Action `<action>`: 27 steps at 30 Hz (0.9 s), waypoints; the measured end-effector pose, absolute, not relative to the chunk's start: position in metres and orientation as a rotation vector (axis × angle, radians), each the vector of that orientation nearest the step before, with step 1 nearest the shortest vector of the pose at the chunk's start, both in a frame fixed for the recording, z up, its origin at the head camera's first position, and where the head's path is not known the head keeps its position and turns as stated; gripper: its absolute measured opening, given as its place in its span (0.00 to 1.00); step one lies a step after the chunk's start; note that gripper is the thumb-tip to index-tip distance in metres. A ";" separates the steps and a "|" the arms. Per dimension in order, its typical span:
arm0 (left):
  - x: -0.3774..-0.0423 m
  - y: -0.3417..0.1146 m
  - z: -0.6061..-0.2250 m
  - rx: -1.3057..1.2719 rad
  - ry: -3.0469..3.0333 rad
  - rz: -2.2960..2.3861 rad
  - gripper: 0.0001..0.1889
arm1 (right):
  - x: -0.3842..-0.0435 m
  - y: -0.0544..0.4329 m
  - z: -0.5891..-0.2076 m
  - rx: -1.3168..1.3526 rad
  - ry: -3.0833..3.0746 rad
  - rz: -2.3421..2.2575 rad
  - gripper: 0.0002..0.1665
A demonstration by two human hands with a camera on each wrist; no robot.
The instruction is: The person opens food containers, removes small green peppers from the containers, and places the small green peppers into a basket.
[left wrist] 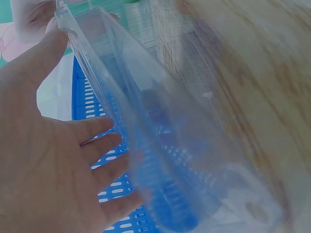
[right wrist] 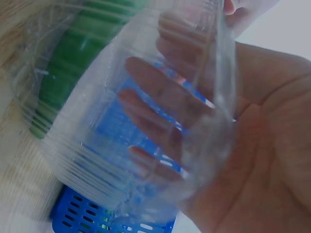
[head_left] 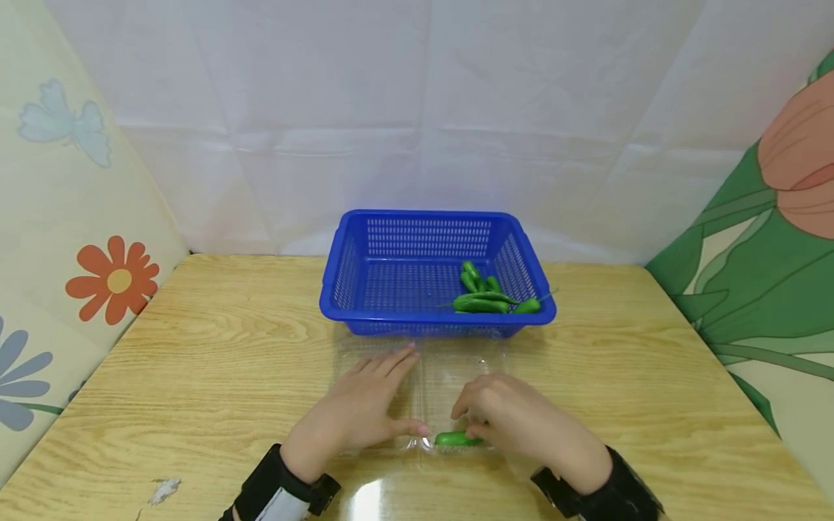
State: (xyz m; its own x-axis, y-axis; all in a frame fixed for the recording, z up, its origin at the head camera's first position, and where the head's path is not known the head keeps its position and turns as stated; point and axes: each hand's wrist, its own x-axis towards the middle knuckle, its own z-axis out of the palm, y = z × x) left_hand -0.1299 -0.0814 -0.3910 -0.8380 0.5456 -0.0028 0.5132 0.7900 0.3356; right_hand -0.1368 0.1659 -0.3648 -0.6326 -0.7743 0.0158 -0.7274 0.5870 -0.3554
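Observation:
A clear plastic clamshell box lies opened out on the table, its two halves side by side. One green chili pepper lies at the near edge of the right half; in the right wrist view the pepper shows through the ribbed wall. My left hand is spread over the left half, fingers fairly straight beside the clear wall. My right hand reaches into the right half, its loosely bent fingers above the pepper. Through the plastic, those fingers appear apart from the pepper.
Right behind the box stands a blue plastic basket with slotted walls. Several green chili peppers lie in its right part. A white cloth hangs behind the wooden table, and patterned panels flank it on both sides.

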 end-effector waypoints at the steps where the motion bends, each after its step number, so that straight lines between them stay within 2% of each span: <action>1: -0.130 -0.081 -0.391 0.852 2.876 0.496 0.52 | -0.137 0.166 -0.365 -1.278 2.667 -0.499 0.11; 27: -0.129 -0.082 -0.389 0.848 2.874 0.504 0.52 | -0.137 0.164 -0.373 -1.314 2.669 -0.438 0.13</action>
State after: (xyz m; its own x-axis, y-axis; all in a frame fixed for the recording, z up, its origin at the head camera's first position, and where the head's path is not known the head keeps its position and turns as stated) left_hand -0.1286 -0.0817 -0.3890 -0.8393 0.5437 -0.0051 0.5096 0.7898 0.3415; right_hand -0.1367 0.1639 -0.3728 -0.6107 -0.7918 0.0079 -0.7528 0.5774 -0.3159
